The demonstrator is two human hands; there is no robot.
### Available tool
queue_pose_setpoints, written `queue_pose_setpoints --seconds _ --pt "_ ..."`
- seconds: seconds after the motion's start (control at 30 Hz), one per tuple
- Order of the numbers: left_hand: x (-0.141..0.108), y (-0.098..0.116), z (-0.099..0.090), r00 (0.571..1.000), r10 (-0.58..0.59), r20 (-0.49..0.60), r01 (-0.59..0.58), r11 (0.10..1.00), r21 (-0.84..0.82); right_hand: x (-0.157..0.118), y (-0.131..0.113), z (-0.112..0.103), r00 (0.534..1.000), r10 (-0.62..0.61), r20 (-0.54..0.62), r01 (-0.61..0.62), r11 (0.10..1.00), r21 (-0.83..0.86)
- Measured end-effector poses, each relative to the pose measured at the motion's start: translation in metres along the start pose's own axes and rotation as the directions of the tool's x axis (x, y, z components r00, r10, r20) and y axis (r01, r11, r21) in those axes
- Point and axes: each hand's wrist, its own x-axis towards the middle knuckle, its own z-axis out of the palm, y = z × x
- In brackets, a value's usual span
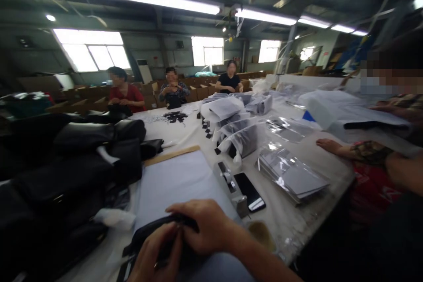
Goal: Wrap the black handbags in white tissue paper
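Note:
A black item, perhaps a bag, lies at the bottom centre on a stack of white sheets. My left hand pinches its upper edge, with thumb and fingertips together. From the right my right hand wraps over the same edge, its fingers curled across the top. The two hands meet at the middle of that edge. Most of the black item's lower part is hidden behind my left hand and in shadow.
Black bags are piled on the left. A tape dispenser, a black phone and plastic-wrapped grey sheets lie right of the stack. Wrapped items stand beyond. A person's hand rests at the right; three people sit across the table.

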Motion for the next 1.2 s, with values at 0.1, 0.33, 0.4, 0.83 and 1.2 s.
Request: queue_pose_setpoints --seconds 0.1,0.33,0.4,0.83,1.2 --pt "0.004 0.010 -0.005 0.999 0.024 0.035 -0.025 0.999 0.033 0.000 -0.001 -0.002 0.995 -0.053 -0.082 0.058 0.996 0.065" --pt "0.008 0.006 -0.046 0.997 0.064 0.031 -0.066 0.995 0.077 -0.001 0.013 0.016 0.968 -0.177 -0.176 0.171 0.984 -0.051" --pt "0.014 -0.004 -0.062 1.000 -0.026 -0.013 0.027 0.990 0.141 -0.003 0.014 0.019 0.961 -0.156 -0.228 0.150 0.988 -0.046" --pt "0.039 -0.023 -0.070 0.952 -0.249 0.179 0.244 0.969 0.048 -0.006 0.009 0.024 0.982 -0.056 -0.181 0.005 0.962 -0.272" --pt "0.049 -0.023 -0.071 0.883 -0.350 0.311 0.289 0.930 0.228 -0.007 0.017 0.026 0.980 -0.076 -0.186 0.024 0.963 -0.269"
